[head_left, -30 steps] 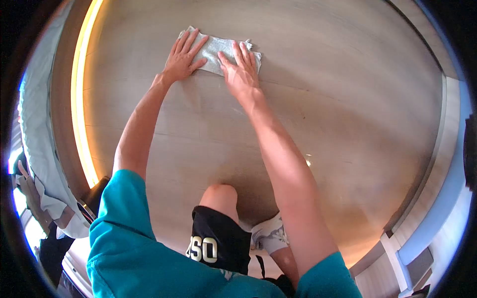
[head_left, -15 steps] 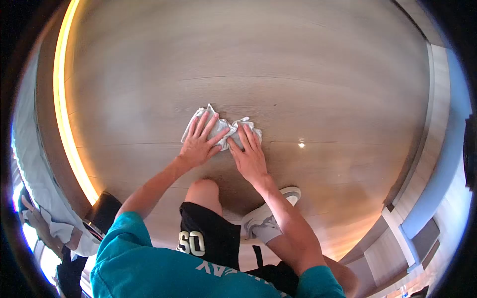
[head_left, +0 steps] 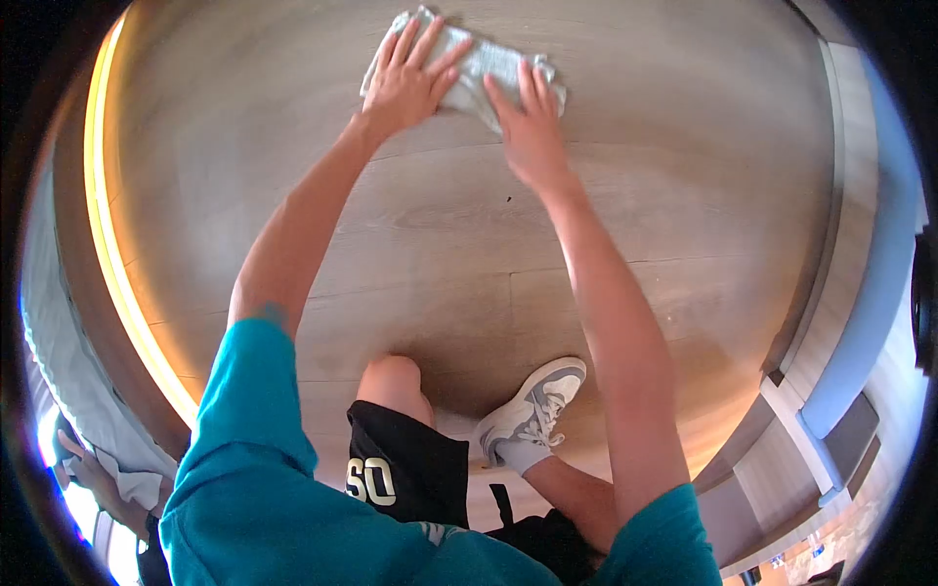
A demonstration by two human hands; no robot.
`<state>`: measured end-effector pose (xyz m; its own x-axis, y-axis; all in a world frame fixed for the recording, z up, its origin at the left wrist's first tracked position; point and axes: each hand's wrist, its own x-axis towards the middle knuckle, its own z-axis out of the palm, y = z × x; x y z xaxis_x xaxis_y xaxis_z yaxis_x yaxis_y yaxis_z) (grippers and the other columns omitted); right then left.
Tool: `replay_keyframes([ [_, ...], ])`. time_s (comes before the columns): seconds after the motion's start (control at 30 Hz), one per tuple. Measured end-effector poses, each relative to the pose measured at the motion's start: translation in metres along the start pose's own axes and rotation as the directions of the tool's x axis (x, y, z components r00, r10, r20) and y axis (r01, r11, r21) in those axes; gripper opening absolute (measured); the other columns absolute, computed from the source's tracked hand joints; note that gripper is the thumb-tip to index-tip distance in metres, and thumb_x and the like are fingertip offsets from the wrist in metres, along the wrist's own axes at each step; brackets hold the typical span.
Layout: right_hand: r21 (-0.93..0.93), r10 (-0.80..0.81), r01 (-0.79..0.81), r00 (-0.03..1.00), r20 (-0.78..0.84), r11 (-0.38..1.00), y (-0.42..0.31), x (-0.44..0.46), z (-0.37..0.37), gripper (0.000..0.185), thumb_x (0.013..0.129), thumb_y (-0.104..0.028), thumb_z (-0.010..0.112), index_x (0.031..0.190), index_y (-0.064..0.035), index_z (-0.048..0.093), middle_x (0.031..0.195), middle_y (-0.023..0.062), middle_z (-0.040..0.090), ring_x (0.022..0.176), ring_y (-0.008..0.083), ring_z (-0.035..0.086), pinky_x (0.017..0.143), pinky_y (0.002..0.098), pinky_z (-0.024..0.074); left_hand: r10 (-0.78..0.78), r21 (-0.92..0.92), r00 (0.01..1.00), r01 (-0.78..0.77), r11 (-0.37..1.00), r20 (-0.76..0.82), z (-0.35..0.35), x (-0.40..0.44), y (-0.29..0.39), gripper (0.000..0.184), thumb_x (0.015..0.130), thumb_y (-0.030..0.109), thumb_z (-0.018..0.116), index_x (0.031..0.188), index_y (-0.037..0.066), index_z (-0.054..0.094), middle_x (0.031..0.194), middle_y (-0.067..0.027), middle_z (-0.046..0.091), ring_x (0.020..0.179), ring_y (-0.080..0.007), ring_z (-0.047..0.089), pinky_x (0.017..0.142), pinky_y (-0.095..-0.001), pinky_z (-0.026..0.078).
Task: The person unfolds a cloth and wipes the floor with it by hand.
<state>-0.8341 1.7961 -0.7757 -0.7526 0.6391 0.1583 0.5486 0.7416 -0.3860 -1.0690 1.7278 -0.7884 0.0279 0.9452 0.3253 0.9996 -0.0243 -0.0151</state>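
Note:
A pale, light-coloured cloth [head_left: 498, 64] lies spread on the wood-plank floor [head_left: 420, 230], near the top of the view. My left hand [head_left: 403, 90] presses flat on the left part of it, fingers stretched and spread. On the right part rests my right hand [head_left: 533, 125], its fingers extended and the index finger apart from the others. Both arms reach forward, well past my bent knee. A small dark speck [head_left: 508, 199] is on the floor between my forearms.
A glowing light strip [head_left: 109, 225] curves along the left side, beside grey fabric [head_left: 49, 293]. Along the right runs a wooden edge with a blue panel [head_left: 884, 205]. My shoe [head_left: 532, 405] is planted below. Part of what looks like another person's arm [head_left: 103, 483] shows at lower left.
Both hands have slid forward across the floor, away from my body, taking the cloth with them. It is now flatter and more spread out than before.

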Motion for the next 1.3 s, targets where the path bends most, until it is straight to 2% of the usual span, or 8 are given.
replay_keyframes([
  [0.17, 0.125, 0.066, -0.101, 0.963, 0.261, 0.987, -0.065, -0.152, -0.038, 0.071, 0.096, 0.004, 0.057, 0.159, -0.0287, 0.048, 0.173, 0.0205, 0.022, 0.159, 0.0411, 0.022, 0.127, 0.0578, 0.0212, 0.006, -0.122, 0.874, 0.062, 0.991, 0.486, -0.092, -0.12, 0.095, 0.061, 0.11, 0.048, 0.044, 0.167, 0.038, 0.027, 0.175, -0.0085, 0.019, 0.162, -0.0349, 0.012, 0.131, -0.0554, 0.013],
  [0.3, 0.261, 0.048, -0.141, 0.941, 0.334, 0.955, -0.12, -0.264, -0.041, 0.07, 0.094, 0.005, 0.058, 0.158, -0.0234, 0.05, 0.173, 0.0221, 0.021, 0.159, 0.0436, 0.02, 0.127, 0.0591, 0.0192, 0.033, -0.244, 0.811, 0.137, 0.96, 0.585, -0.141, -0.207, 0.141, 0.065, 0.104, 0.048, 0.055, 0.164, 0.039, 0.034, 0.174, -0.0051, 0.023, 0.161, -0.0336, 0.018, 0.13, -0.0543, 0.017],
  [0.47, 0.16, 0.032, -0.106, 0.912, 0.408, 0.981, -0.139, -0.226, -0.04, 0.066, 0.096, -0.005, 0.061, 0.157, -0.0259, 0.05, 0.172, 0.0215, 0.024, 0.158, 0.0433, 0.024, 0.125, 0.0583, 0.0235, -0.087, -0.248, 0.819, 0.27, 0.93, 0.567, -0.152, -0.249, 0.114, 0.061, 0.105, 0.048, 0.051, 0.163, 0.037, 0.037, 0.173, -0.0033, 0.027, 0.161, -0.0314, 0.02, 0.131, -0.0506, 0.016],
  [0.63, 0.252, -0.148, 0.084, 0.958, 0.247, 0.964, -0.175, -0.143, -0.001, 0.059, 0.1, -0.035, 0.064, 0.156, -0.0184, 0.052, 0.17, 0.0228, 0.028, 0.157, 0.0452, 0.024, 0.124, 0.0596, 0.0231, -0.25, -0.118, 0.855, 0.336, 0.934, 0.455, -0.147, -0.257, 0.038, 0.064, 0.105, 0.051, 0.049, 0.165, 0.033, 0.035, 0.174, -0.0065, 0.026, 0.161, -0.0326, 0.018, 0.132, -0.0497, 0.013],
  [0.77, 0.264, -0.144, 0.085, 0.967, 0.212, 0.961, -0.228, -0.083, 0.037, 0.062, 0.102, -0.038, 0.061, 0.159, -0.018, 0.047, 0.171, 0.0258, 0.022, 0.158, 0.0469, 0.02, 0.124, 0.0654, 0.0177, -0.357, -0.083, 0.852, 0.416, 0.905, 0.382, -0.143, -0.256, -0.014, 0.074, 0.104, 0.051, 0.047, 0.166, 0.013, 0.031, 0.174, -0.0117, 0.024, 0.161, -0.0346, 0.017, 0.132, -0.0485, 0.011],
  [0.87, -0.014, 0.142, -0.142, 0.961, 0.237, 0.99, -0.27, -0.055, 0.056, 0.066, 0.104, -0.039, 0.057, 0.164, -0.0183, 0.038, 0.173, 0.0287, 0.013, 0.16, 0.0471, 0.012, 0.124, 0.0704, 0.0081, -0.387, -0.039, 0.85, 0.428, 0.903, 0.357, -0.139, -0.253, -0.011, 0.079, 0.104, 0.05, 0.045, 0.163, 0.0, 0.03, 0.173, -0.0149, 0.024, 0.161, -0.0356, 0.017, 0.132, -0.0475, 0.011],
  [1.1, 0.116, -0.148, 0.127, 0.97, 0.195, 0.985, -0.238, -0.003, 0.088, 0.079, 0.106, -0.038, 0.053, 0.169, -0.011, 0.016, 0.174, 0.0269, 0.004, 0.162, 0.043, 0.003, 0.125, 0.0691, 0.0014, -0.397, -0.06, 0.851, 0.442, 0.895, 0.344, -0.131, -0.223, -0.05, 0.082, 0.103, 0.055, 0.043, 0.164, 0.002, 0.029, 0.173, -0.014, 0.024, 0.162, -0.0343, 0.015, 0.132, -0.0472, 0.011],
  [1.3, 0.191, -0.158, 0.121, 0.968, 0.196, 0.974, -0.239, 0.014, 0.081, 0.074, 0.101, -0.023, 0.062, 0.164, -0.0041, 0.029, 0.174, 0.0231, 0.016, 0.161, 0.0395, 0.016, 0.127, 0.0617, 0.0146, -0.416, -0.042, 0.848, 0.453, 0.891, 0.328, -0.112, -0.191, -0.093, 0.084, 0.102, 0.055, 0.047, 0.165, 0.004, 0.027, 0.175, -0.0118, 0.021, 0.162, -0.0331, 0.013, 0.132, -0.0477, 0.011],
])
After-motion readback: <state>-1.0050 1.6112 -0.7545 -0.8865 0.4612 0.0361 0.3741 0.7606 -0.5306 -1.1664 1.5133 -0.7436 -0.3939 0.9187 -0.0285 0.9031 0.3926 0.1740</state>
